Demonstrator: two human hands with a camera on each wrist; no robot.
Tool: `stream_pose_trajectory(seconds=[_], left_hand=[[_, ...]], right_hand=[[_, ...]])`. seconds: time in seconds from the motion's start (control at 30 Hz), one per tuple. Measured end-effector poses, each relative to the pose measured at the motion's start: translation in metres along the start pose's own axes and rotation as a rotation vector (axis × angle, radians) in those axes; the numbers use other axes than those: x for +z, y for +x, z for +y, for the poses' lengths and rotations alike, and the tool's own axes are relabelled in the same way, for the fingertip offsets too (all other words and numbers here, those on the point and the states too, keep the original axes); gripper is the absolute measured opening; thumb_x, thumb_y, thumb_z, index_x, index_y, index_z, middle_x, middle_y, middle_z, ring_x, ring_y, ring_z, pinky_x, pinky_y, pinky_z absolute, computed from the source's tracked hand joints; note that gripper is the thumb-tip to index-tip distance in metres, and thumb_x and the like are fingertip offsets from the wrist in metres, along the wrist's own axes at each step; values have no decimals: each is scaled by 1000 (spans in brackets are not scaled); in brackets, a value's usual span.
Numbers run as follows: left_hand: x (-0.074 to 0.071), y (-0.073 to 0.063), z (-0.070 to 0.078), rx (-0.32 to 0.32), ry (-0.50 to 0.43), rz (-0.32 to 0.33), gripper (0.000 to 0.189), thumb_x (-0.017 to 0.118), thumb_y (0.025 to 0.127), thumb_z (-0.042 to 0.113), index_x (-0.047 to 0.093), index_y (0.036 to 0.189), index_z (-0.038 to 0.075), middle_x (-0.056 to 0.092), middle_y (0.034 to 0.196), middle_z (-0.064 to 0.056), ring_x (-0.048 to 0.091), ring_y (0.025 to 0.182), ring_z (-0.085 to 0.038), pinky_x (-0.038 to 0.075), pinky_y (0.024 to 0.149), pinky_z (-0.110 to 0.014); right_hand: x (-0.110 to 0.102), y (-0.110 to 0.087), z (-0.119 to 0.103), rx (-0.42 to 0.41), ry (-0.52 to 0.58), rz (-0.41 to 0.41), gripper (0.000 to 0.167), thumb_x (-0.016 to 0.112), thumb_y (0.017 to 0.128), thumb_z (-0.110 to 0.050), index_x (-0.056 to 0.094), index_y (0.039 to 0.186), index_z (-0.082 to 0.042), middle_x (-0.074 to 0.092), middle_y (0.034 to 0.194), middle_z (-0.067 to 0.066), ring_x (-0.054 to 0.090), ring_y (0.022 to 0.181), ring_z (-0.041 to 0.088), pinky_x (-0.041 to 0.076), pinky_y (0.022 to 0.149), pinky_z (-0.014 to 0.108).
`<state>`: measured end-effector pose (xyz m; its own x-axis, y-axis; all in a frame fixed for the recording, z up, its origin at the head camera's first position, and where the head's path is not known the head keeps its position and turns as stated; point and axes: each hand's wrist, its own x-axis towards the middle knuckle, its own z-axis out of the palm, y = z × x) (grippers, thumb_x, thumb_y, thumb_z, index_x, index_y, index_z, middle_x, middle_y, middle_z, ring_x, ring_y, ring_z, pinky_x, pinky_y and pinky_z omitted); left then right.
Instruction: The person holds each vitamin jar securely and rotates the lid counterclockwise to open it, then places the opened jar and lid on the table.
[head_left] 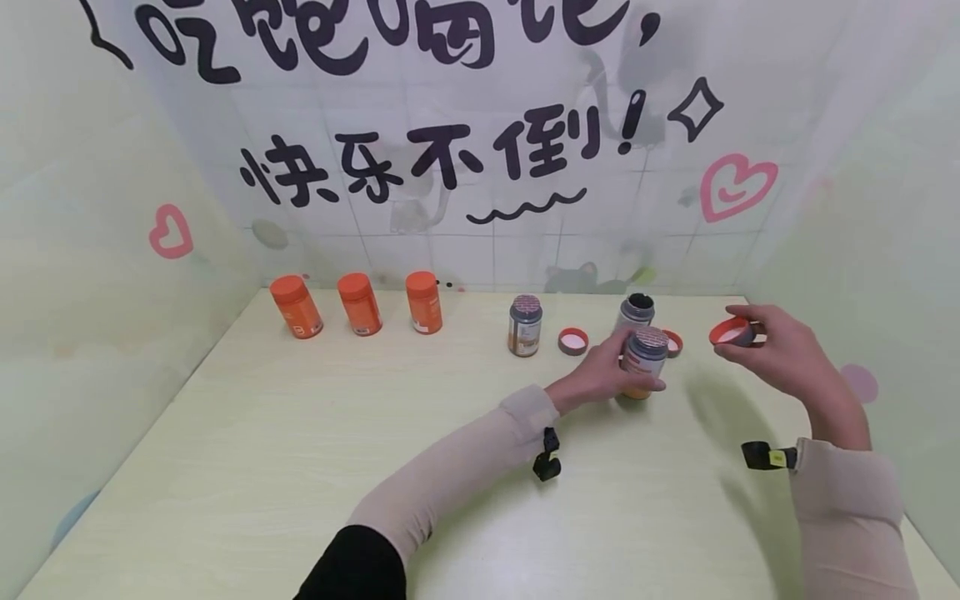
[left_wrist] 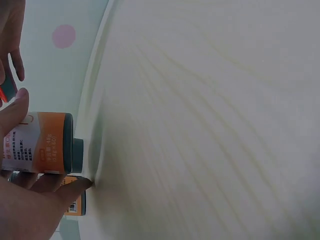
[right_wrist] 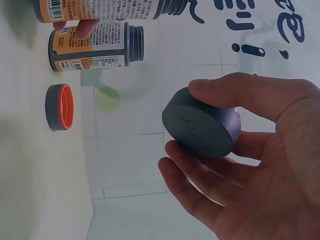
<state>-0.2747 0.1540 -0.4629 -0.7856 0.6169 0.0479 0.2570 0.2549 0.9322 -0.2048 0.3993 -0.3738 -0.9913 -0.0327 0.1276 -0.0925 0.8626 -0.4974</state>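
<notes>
My left hand (head_left: 597,373) grips a grey and orange supplement bottle (head_left: 645,354). Its cap is off, and a patterned seal covers the mouth. In the left wrist view the fingers and thumb wrap around the printed label of the bottle (left_wrist: 37,142). To the right, raised above the table, my right hand (head_left: 791,350) pinches a grey cap (right_wrist: 200,125) by its rim, its red-edged inside (head_left: 729,332) showing in the head view. Just behind the held bottle stands an uncapped bottle (head_left: 636,308) with a dark mouth. One red-lined cap (head_left: 673,343) lies beside it, partly hidden.
Left of the hands stand a sealed, uncapped bottle (head_left: 524,327) and a loose cap (head_left: 573,341). Three orange bottles with orange lids, left (head_left: 297,308), middle (head_left: 360,306) and right (head_left: 424,304), line the table's back edge. Walls with a printed cover (head_left: 450,242) enclose the table (head_left: 300,442).
</notes>
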Motion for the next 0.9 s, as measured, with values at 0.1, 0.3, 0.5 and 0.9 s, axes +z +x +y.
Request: stream_pose_trajectory(seconds=[0.1, 0.3, 0.5, 0.9], left_hand=[[7, 4, -3, -25, 7, -6, 82, 85, 86, 31, 38, 153, 26, 61, 142, 0, 58, 119, -7, 46, 109, -27], [13, 6, -7, -68, -7, 0, 90, 86, 85, 31, 33, 158, 29, 59, 146, 0, 58, 125, -11, 46, 112, -33], [16, 8, -6, -71, 5, 10, 87, 87, 84, 28, 37, 155, 26, 59, 147, -1, 58, 129, -12, 43, 117, -36], [18, 7, -8, -82, 15, 7, 82, 88, 84, 25, 41, 151, 24, 59, 148, -1, 57, 132, -12, 42, 119, -35]], right_hand=[[-1, -1, 2, 32, -11, -23, 63, 74, 94, -29, 53, 140, 8, 60, 120, 27, 61, 102, 38, 49, 65, 26], [0, -1, 5, 63, -24, -68, 61, 74, 93, -30, 56, 136, 8, 62, 123, 32, 60, 103, 39, 50, 70, 28], [2, 2, 8, 69, -25, -109, 65, 75, 92, -31, 53, 137, 10, 60, 128, 36, 59, 112, 45, 51, 74, 28], [15, 7, 8, 18, -56, -140, 65, 75, 92, -25, 51, 142, 7, 62, 127, 34, 58, 117, 50, 57, 78, 39]])
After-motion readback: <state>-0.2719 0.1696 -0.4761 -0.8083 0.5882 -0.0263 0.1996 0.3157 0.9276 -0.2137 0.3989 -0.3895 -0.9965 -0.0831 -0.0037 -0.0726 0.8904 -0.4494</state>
